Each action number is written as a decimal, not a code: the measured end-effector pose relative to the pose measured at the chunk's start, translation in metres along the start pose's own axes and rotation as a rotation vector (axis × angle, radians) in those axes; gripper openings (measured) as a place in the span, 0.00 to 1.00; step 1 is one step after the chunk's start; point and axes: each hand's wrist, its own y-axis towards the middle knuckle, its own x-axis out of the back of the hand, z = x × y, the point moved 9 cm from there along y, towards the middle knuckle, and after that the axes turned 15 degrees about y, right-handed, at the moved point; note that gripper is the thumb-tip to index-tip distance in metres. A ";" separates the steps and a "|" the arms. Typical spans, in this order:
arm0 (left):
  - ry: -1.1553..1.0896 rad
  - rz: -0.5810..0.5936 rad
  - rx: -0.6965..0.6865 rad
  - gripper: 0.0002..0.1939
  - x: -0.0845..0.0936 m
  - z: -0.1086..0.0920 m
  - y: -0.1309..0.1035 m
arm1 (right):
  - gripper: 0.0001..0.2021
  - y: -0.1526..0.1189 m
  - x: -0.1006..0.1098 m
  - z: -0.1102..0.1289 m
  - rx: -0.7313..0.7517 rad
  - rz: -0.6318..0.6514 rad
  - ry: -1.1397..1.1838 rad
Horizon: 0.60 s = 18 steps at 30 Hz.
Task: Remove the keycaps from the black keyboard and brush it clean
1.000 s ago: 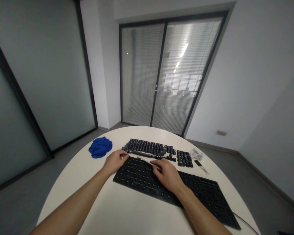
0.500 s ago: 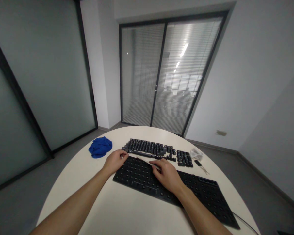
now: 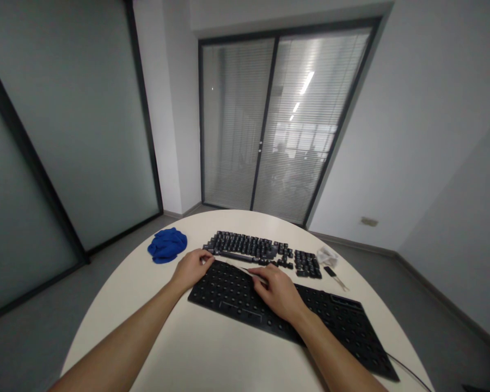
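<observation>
A black keyboard base [image 3: 335, 321] without its keycaps lies across the round white table [image 3: 212, 354]. My left hand [image 3: 190, 268] grips the base's far left corner. My right hand [image 3: 278, 291] rests on the middle of the base and holds a thin stick-like tool [image 3: 245, 271] whose tip points left over the upper rows. Beyond the base, the removed black keycaps [image 3: 261, 251] are laid out in keyboard order.
A crumpled blue cloth [image 3: 167, 245] lies at the table's far left. A small white wad [image 3: 325, 256] and a small black tool [image 3: 331, 272] sit to the right of the keycaps. The keyboard cable [image 3: 410, 371] trails off the right edge. Glass doors with blinds stand behind.
My right hand has shifted slightly away from me along the base, and the tool tip has moved a little. My left hand has stayed put.
</observation>
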 end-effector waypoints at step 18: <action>-0.003 -0.006 -0.011 0.14 -0.001 0.000 0.001 | 0.15 0.000 -0.002 0.004 0.026 0.023 0.020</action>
